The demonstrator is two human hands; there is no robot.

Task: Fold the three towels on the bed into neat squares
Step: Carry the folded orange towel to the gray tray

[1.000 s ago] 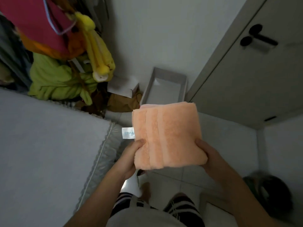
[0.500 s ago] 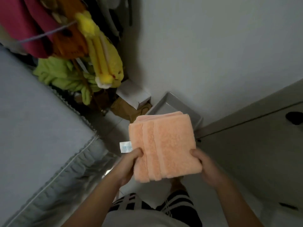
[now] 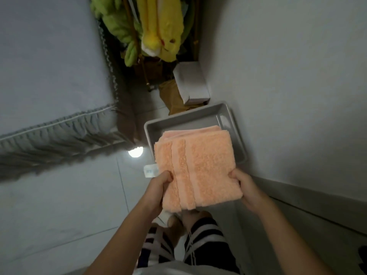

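A: While both hands are on it, where's the towel (image 3: 196, 169)?

B: In the air above the tray (image 3: 179, 121), covering most of it. My left hand (image 3: 158, 190) pinches its near-left edge, thumb on top, and my right hand (image 3: 245, 187) grips the near-right edge the same way.

A: How will it handle?

B: I'd judge it light, soft and floppy, not slippery. Thick terry, so the layers could slide open if I let one side go. Holding both side edges, fingers under and thumbs over, should keep the stack square.

A: And its look?

B: Peach, folded into a thick, nearly square pad. A woven band runs down its left part, and a white tag (image 3: 151, 170) sticks out on the left. Layer edges show at the far side.

A: Beyond the tray?

B: A white box (image 3: 191, 84) just past it; the bed (image 3: 47, 66) lies to its left.
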